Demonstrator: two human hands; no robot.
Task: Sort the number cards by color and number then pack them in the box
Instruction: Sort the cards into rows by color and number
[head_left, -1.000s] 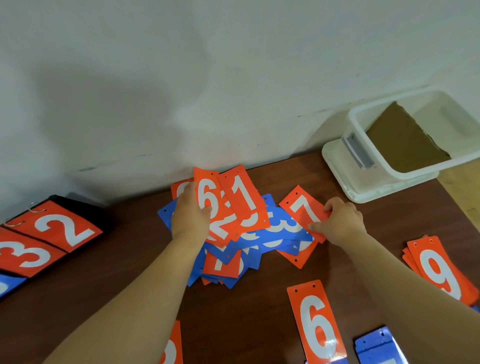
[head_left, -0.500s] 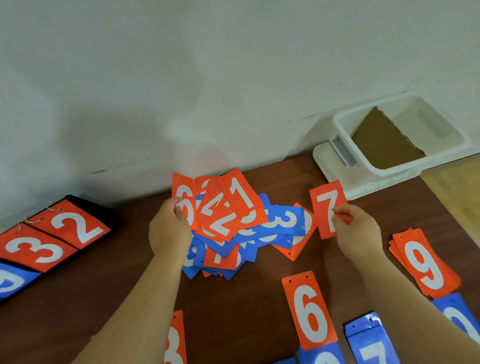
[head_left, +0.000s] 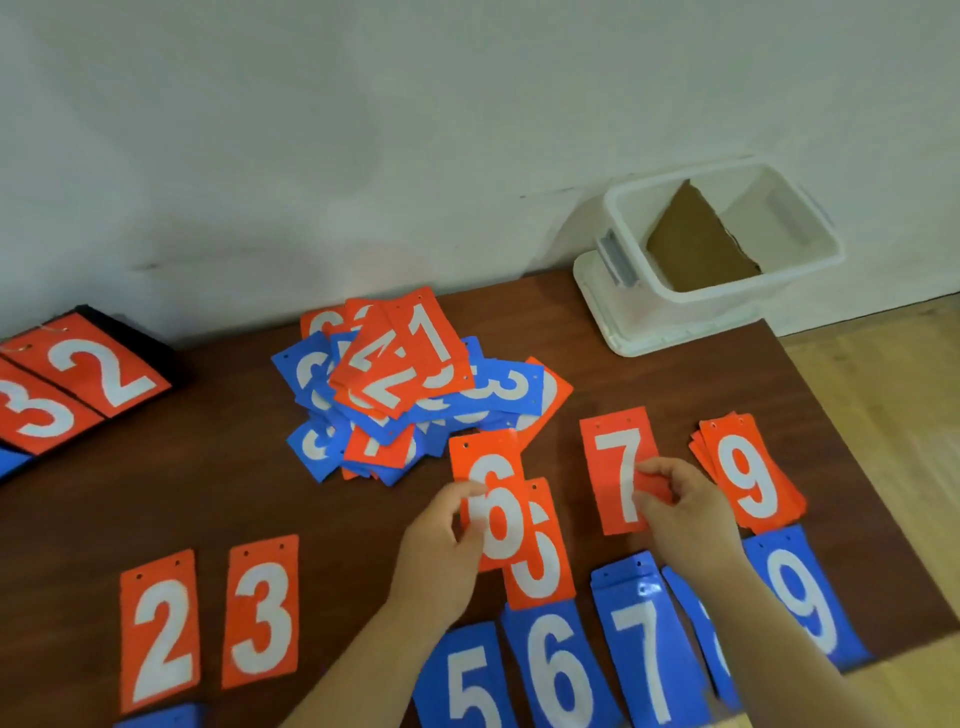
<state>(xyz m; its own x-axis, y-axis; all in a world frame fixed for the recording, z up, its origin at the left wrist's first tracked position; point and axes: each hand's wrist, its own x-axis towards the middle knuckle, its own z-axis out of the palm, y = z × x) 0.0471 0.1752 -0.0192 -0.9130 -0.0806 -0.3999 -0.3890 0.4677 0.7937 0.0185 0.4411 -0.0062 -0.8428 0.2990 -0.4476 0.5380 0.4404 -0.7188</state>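
- The left hand (head_left: 441, 551) pinches an orange 6 card (head_left: 485, 467) by its left edge, overlapping another orange 6 (head_left: 543, 566) that lies flat.
- The right hand (head_left: 691, 514) pinches an orange 7 card (head_left: 613, 457) — its long side points away from the person, just beyond the blue 7 (head_left: 644, 644).
- The unsorted pile (head_left: 415, 384) lies beyond the left hand — the white box (head_left: 727, 306) is well apart, far right.

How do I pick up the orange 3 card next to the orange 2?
Probably by its right long edge, coming from the right. The orange number 3 card lies flat on the dark wooden table, with bare wood there and the orange number 2 card close on its left.
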